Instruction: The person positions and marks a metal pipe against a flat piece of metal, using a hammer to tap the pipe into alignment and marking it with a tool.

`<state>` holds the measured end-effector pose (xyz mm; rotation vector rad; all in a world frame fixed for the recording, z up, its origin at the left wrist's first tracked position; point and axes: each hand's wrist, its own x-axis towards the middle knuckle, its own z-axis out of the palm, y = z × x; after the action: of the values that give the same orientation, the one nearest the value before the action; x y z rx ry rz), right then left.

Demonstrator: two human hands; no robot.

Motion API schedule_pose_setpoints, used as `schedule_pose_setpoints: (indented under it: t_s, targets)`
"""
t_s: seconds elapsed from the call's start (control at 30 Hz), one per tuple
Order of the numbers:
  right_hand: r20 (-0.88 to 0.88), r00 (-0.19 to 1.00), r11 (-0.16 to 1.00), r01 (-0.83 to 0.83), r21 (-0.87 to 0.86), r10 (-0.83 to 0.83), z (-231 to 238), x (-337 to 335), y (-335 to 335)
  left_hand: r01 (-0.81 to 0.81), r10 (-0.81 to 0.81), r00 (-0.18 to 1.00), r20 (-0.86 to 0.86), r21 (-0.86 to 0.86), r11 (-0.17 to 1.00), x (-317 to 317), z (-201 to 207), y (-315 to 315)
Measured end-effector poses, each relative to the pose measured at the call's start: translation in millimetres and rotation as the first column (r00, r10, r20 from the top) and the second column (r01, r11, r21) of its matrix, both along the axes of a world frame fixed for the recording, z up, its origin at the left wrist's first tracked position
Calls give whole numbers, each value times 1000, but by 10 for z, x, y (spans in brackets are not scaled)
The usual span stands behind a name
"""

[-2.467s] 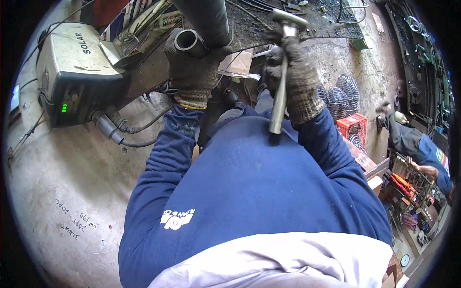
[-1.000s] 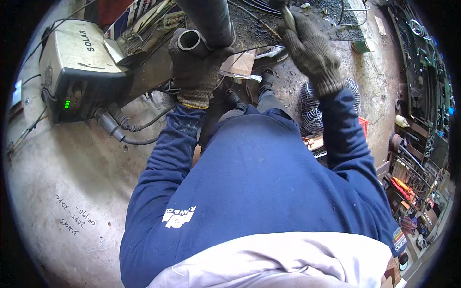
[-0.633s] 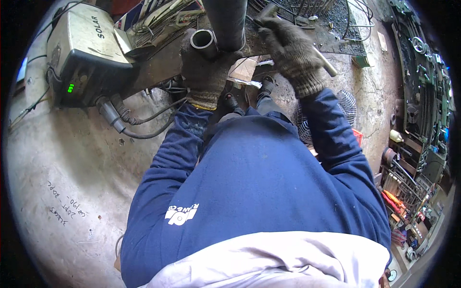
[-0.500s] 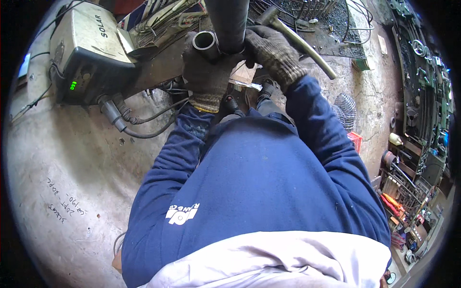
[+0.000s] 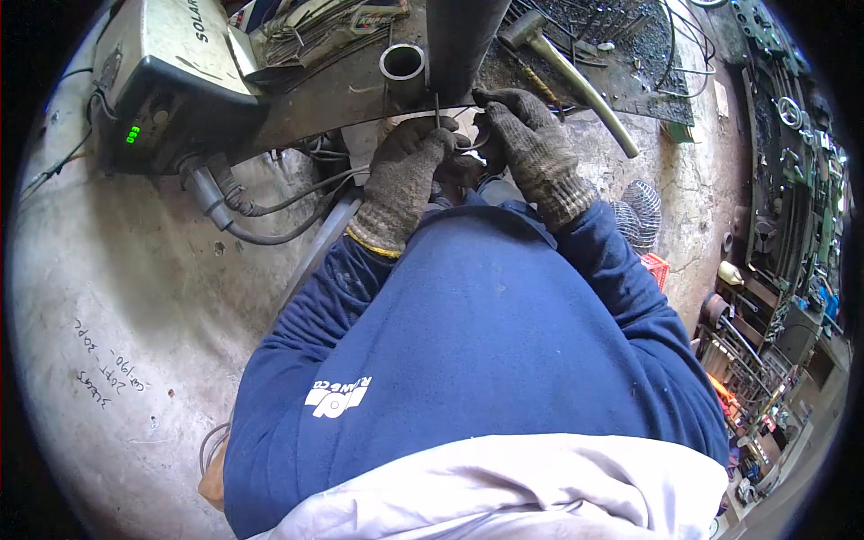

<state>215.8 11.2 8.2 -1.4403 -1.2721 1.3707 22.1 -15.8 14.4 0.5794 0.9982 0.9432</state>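
Both hands wear dark knitted work gloves and meet in front of the bench edge. My left hand is closed, with a thin metal rod standing up from its fingertips. My right hand is closed near it, fingers curled toward a thin curved piece between the hands; whether it grips that piece is hidden. Just beyond, a short open pipe stands upright on the bench. Close to its right rises a thick dark tube. A hammer with a pale handle lies right of the tube.
A boxy welding machine with a lit green display stands at the left, its thick cable looping below. Loose rods lie beside it on the bench. Right of me are a wire coil, a red crate and tool racks.
My left hand has left the short pipe and my right hand the thick tube. Both have drawn back toward me, and a thin rod now shows in the left. The view has shifted slightly.
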Motion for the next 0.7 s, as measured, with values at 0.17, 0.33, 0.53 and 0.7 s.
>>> schedule_pose_setpoints:
  t_s: [0.17,0.33,0.53,0.7]
  targets:
    - [-170,985,993,50,106,-32,118,193,-24,11,33,946,322,-133,991,-37,75,17]
    - [-442,849,955,227,-191,-290,67,403,-88,69,-25,927,375,-102,992,-125,149,99]
    - [-155,976,977,128,-170,-155,340,346,-254,52,-30,938,347,-55,997,-55,227,150]
    - [-167,986,988,-5,-155,-21,630,104,-278,362,-362,932,-4,40,931,-94,147,210]
